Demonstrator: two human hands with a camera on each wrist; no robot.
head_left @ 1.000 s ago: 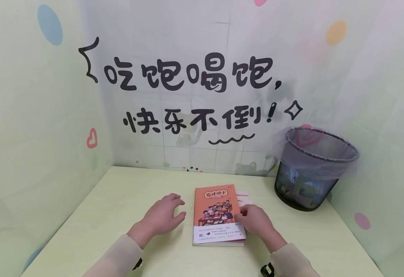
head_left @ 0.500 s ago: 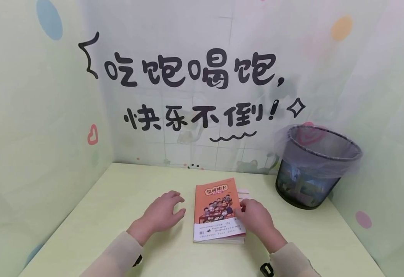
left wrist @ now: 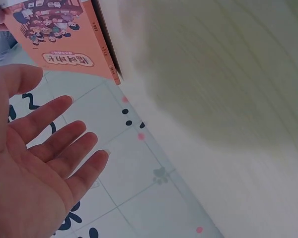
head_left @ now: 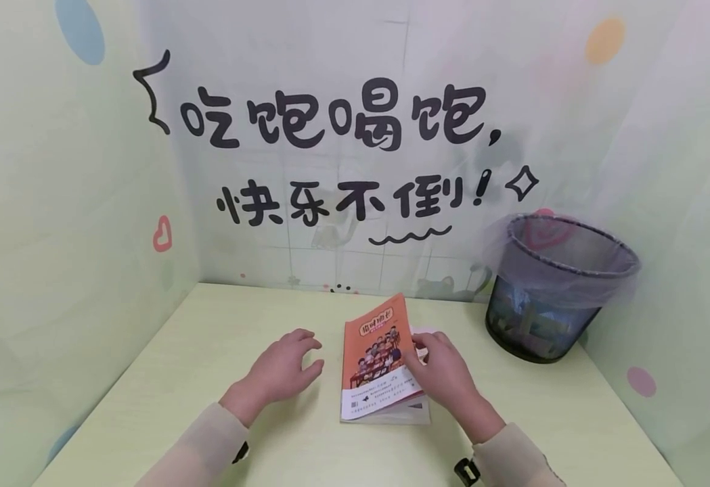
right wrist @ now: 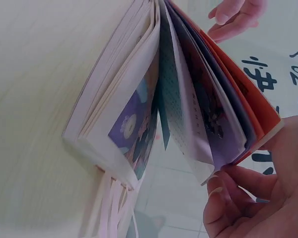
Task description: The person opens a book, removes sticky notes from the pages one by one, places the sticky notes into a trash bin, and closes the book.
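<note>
An orange paperback book (head_left: 374,358) with a white band along its lower cover lies on the table, partly lifted open. My right hand (head_left: 446,372) pinches the raised cover and some pages at their free edge, thumb on the cover. In the right wrist view the book's pages (right wrist: 181,109) fan apart into a wedge, a purple picture page showing inside. Pale paper strips (right wrist: 114,208) stick out from the lower pages. To the left of the book, my left hand (head_left: 284,365) hovers with relaxed fingers, apart from the spine; its palm and spread fingers (left wrist: 64,144) show in the left wrist view.
A dark waste bin (head_left: 537,318) with a translucent purple liner stands at the table's back right. Behind the pale table (head_left: 239,318) rises a white printed backdrop (head_left: 330,270) with large black lettering, and side panels close in left and right.
My right hand has raised the cover with some pages, tilting it up toward the left and opening a gap over the lower pages. My left hand has stayed nearly in place.
</note>
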